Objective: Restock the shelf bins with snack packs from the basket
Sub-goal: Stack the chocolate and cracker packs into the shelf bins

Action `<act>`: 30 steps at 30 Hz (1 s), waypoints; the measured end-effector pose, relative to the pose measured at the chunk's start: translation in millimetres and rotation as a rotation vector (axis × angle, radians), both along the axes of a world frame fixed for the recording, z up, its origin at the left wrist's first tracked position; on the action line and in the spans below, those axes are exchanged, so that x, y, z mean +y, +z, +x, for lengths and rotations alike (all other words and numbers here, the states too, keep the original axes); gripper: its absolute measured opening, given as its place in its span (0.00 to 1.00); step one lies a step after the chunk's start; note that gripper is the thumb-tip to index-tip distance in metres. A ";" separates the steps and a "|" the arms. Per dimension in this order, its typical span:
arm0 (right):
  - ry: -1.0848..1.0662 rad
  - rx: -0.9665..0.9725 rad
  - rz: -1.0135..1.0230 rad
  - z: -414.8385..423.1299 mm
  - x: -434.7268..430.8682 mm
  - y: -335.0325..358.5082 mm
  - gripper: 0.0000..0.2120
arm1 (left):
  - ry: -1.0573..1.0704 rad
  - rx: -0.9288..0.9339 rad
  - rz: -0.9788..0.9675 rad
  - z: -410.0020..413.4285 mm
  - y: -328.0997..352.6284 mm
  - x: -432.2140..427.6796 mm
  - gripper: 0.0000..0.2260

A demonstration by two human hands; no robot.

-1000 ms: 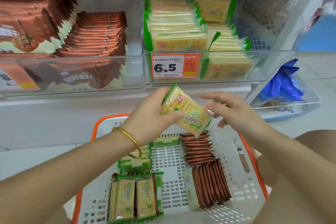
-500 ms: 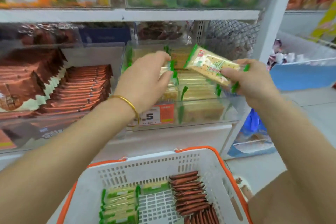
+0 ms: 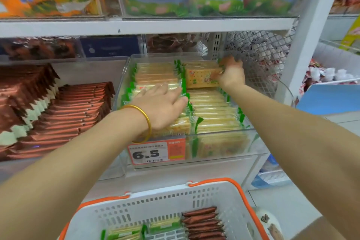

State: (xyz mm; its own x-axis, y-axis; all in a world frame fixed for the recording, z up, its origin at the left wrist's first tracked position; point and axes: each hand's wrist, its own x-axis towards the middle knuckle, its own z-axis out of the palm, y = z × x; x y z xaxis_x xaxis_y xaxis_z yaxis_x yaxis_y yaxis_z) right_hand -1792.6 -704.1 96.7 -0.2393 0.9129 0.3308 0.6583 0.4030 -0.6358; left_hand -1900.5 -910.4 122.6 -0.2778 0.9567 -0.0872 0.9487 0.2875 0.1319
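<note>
A clear shelf bin (image 3: 224, 154) with a 6.5 price tag holds two rows of green-edged cracker packs. My right hand (image 3: 231, 74) grips one cracker pack (image 3: 202, 79) by its right end, standing at the back of the right row. My left hand (image 3: 161, 105) lies flat with straight fingers on the packs of the left row (image 3: 155, 74). Below, the white basket with orange rim (image 3: 214, 181) holds more green cracker packs (image 3: 126, 233) and brown snack packs (image 3: 202, 224).
A bin of brown wafer packs (image 3: 64, 111) sits to the left. The shelf board (image 3: 148, 25) above carries bins with bagged snacks and an 8 price tag. A white mesh side panel (image 3: 259, 58) and upright post (image 3: 311, 31) close the bin's right side.
My right hand carried the cracker pack from the air down into the back of the bin's right row. My left hand settled flat on the left row. The view tilted up.
</note>
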 end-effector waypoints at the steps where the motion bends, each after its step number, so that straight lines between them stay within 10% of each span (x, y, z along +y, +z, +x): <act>1: -0.008 0.010 0.007 -2.7 0.4 -1.3 0.20 | 0.001 -0.003 -0.007 0.6 0.8 -0.3 0.25; 12: -0.038 -0.158 0.029 -3.3 -17.2 -1.2 0.34 | -0.004 -0.002 0.059 1.1 0.4 -1.2 0.25; 20: 0.392 0.160 -0.027 80.1 -172.4 35.9 0.07 | -0.354 0.016 0.588 22.9 -2.7 -118.6 0.19; 30: 0.966 -1.174 -0.185 18.4 -256.9 -225.5 0.15 | -0.678 0.248 -0.030 -11.0 -129.0 -194.2 0.19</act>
State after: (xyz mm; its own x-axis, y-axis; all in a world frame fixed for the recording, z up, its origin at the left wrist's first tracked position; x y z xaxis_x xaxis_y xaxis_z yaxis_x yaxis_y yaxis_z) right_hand -1774.3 -961.0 -128.8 -0.7844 0.2651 -0.5607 0.3502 0.9354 -0.0477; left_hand -1911.6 -1104.6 -6.4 0.3613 0.9238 -0.1271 0.9205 -0.3751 -0.1094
